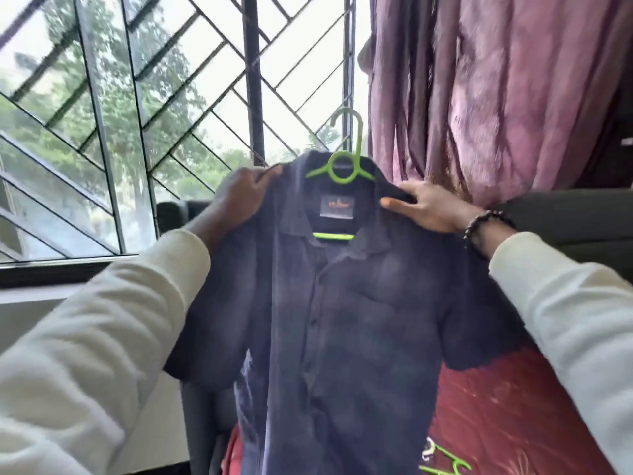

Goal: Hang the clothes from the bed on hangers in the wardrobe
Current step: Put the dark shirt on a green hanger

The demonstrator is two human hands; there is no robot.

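Observation:
A dark navy short-sleeved shirt hangs in front of me on a lime green plastic hanger, whose hook sticks up above the collar. My left hand grips the shirt's left shoulder. At the other shoulder my right hand, with a bead bracelet on its wrist, holds the collar edge between thumb and fingers. The shirt's front faces me, with its label showing inside the neck. The shirt's lower part hides part of the bed with a red cover below.
Another green hanger lies on the red bed cover at the lower right. A barred window fills the left and centre background. A mauve curtain hangs at the right. A dark headboard runs behind the bed.

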